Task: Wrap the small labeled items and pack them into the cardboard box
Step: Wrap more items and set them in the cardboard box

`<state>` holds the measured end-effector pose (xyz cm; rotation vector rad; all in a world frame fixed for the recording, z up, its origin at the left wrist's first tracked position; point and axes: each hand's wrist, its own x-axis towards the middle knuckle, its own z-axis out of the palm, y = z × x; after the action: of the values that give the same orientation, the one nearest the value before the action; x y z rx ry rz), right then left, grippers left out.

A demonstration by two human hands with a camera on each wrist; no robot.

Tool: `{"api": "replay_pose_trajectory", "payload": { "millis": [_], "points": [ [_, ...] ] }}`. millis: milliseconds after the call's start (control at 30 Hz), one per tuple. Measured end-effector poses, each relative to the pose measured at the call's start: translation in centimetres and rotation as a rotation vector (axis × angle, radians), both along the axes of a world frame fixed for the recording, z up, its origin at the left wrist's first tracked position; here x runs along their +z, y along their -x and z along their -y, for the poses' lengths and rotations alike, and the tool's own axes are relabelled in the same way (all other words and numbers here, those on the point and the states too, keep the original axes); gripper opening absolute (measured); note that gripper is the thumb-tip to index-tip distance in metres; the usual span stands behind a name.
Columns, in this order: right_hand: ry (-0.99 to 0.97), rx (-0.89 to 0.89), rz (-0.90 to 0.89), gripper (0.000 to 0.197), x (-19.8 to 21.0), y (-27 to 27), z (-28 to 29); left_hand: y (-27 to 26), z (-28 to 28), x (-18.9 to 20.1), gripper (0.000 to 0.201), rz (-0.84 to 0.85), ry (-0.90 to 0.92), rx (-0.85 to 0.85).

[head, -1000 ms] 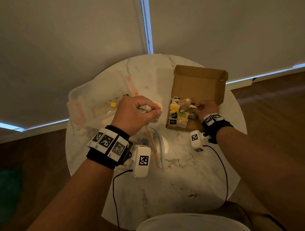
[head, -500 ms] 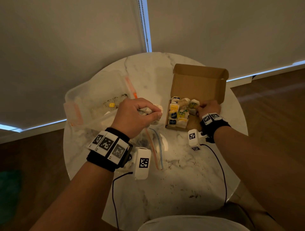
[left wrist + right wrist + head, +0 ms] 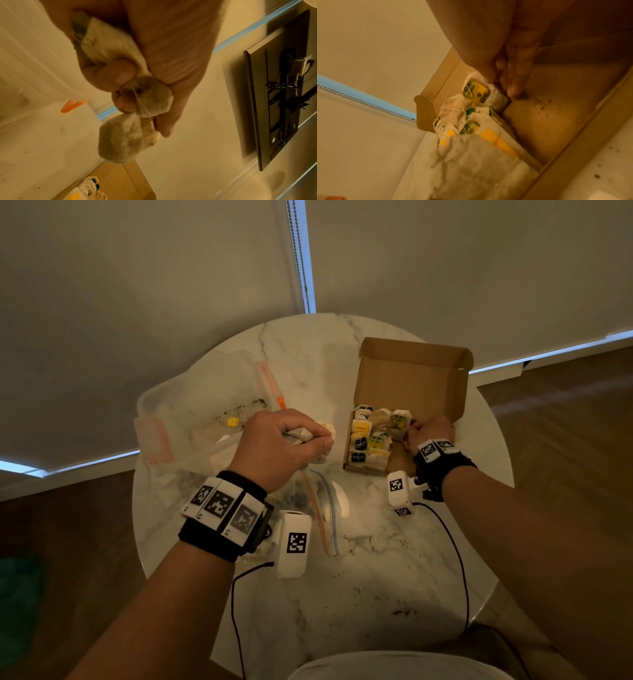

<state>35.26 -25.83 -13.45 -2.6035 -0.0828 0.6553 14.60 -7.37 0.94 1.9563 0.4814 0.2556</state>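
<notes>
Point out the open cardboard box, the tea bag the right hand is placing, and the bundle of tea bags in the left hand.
open brown cardboard box (image 3: 412,378): head view, inside of raised lid.
yellow-green-labelled tea bag (image 3: 476,90): right wrist view, on its label.
bundle of tea bags (image 3: 120,140): left wrist view, lowest hanging pouch.

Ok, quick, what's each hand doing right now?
Left hand: gripping a bunch of tea bags.
Right hand: pinching a wrapped tea bag inside the cardboard box.

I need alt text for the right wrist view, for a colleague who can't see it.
The right hand presses a wrapped tea bag with a yellow-green tag down into the open cardboard box, at the end of a row of packed bags.
</notes>
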Motion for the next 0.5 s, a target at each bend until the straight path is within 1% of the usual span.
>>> {"api": "replay_pose_trajectory", "payload": {
  "millis": [33,100,167,200,300,333,400,500],
  "points": [
    [0.028,0.000,0.019,0.024,0.8,0.4,0.1,0.1,0.0,0.0,0.008,0.000,-0.005,0.003],
    [0.009,-0.011,0.109,0.023,2.6,1.2,0.1,0.2,0.1,0.2,0.008,0.006,-0.006,0.010],
    [-0.120,0.015,0.156,0.022,5.3,2.4,-0.2,0.3,0.3,0.5,0.008,0.014,0.008,0.021],
    [-0.216,0.047,0.128,0.022,7.0,3.2,-0.4,0.4,0.4,0.6,0.008,0.016,0.020,0.028],
    [-0.577,0.206,-0.109,0.019,12.7,6.2,-1.1,0.5,0.8,1.4,0.007,0.039,0.043,0.042],
    [-0.675,0.266,-0.161,0.018,14.5,7.2,-1.3,0.6,1.0,1.8,0.007,0.053,0.036,0.038],
    [-0.790,0.383,-0.184,0.018,16.8,8.6,-1.5,0.8,1.4,2.4,0.009,0.079,0.027,0.019],
    [-0.848,0.479,-0.169,0.014,18.5,9.9,-1.8,1.4,1.9,3.1,0.010,0.094,0.047,-0.007]
  ]
}}
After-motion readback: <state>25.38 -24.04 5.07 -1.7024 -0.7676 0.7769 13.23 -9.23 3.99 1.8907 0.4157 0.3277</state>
